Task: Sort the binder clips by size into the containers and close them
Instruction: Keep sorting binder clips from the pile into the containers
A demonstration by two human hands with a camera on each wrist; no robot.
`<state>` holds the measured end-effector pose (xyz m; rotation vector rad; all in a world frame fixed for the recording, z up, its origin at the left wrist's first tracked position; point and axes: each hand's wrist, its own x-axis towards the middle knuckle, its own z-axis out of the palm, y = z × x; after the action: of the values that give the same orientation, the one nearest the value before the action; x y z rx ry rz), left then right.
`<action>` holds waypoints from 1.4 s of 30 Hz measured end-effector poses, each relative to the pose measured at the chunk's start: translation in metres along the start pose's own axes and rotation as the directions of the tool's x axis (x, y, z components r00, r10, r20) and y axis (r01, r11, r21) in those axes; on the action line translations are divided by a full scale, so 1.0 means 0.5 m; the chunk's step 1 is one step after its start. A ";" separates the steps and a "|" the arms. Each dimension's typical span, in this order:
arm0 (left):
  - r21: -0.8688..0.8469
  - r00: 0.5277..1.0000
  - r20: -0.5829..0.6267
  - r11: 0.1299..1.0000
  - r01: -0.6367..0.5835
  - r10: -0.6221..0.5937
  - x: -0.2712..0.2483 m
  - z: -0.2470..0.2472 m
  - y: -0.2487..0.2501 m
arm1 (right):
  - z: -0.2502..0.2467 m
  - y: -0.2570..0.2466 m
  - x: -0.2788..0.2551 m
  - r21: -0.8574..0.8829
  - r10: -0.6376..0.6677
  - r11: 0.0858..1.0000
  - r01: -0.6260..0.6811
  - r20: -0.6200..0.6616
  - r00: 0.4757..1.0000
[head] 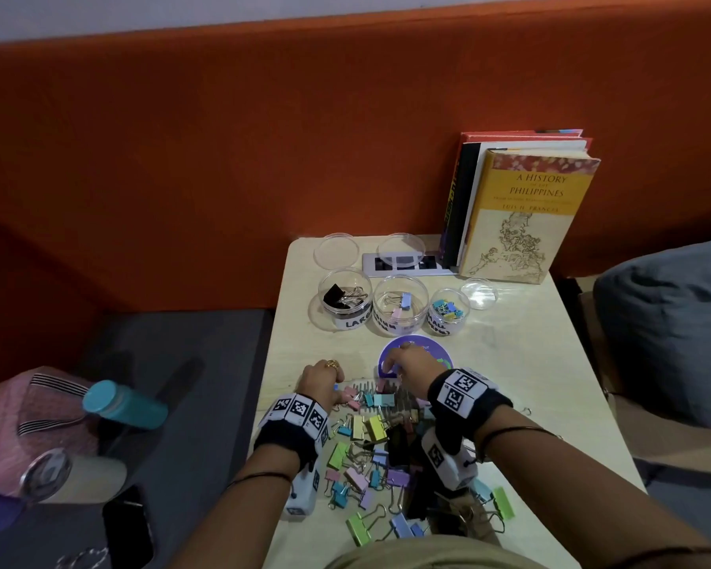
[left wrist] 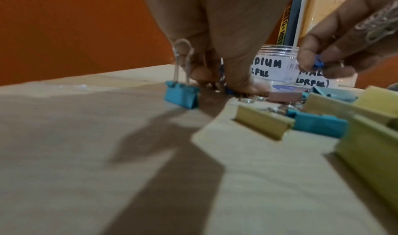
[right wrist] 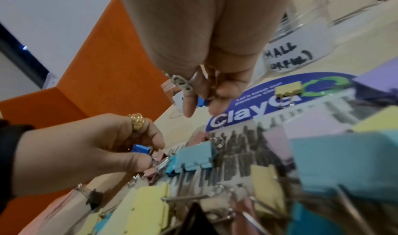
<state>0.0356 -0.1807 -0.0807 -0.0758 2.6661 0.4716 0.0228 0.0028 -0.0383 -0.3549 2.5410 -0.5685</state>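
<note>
Three open clear jars stand in a row at the back of the table: large with black clips, medium and small with coloured ones. Their lids lie beside them. A pile of coloured and black binder clips covers the near table. At the pile's far edge, my left hand pinches a small blue clip low on the table. My right hand holds another small blue clip between thumb and fingers, just above the blue sticker.
Books stand at the back right behind a socket panel. A round blue sticker lies in front of the jars. On the seat to the left are a teal bottle, a tumbler and a phone. A grey cushion is at right.
</note>
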 end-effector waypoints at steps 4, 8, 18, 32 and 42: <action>-0.004 0.999 0.046 1.000 -0.011 0.011 -0.004 -0.008 0.005 | 0.000 -0.036 0.016 -0.118 -0.012 0.993 0.027 0.124 0.992; -0.005 0.998 0.041 0.999 -0.052 0.052 -0.014 -0.012 -0.002 | 0.013 -0.050 0.027 -0.271 0.010 0.962 0.039 0.176 0.984; -0.091 0.997 0.060 0.995 -0.046 0.052 -0.035 -0.018 -0.015 | 0.020 -0.054 0.034 -0.281 0.041 0.960 -0.008 0.112 0.993; -0.209 0.999 -0.022 0.978 0.020 -0.025 -0.001 -0.053 0.049 | -0.168 0.112 0.028 0.308 0.322 0.935 -0.176 -0.529 0.785; -0.340 0.964 -0.162 0.906 -0.254 0.210 0.064 -0.116 0.342 | -0.141 0.164 -0.044 0.361 0.287 0.924 -0.127 -0.436 0.853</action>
<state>-0.0385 -0.0386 0.0090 0.1120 2.6858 1.0613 -0.0075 0.1054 -0.0116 0.2157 2.8298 -1.0774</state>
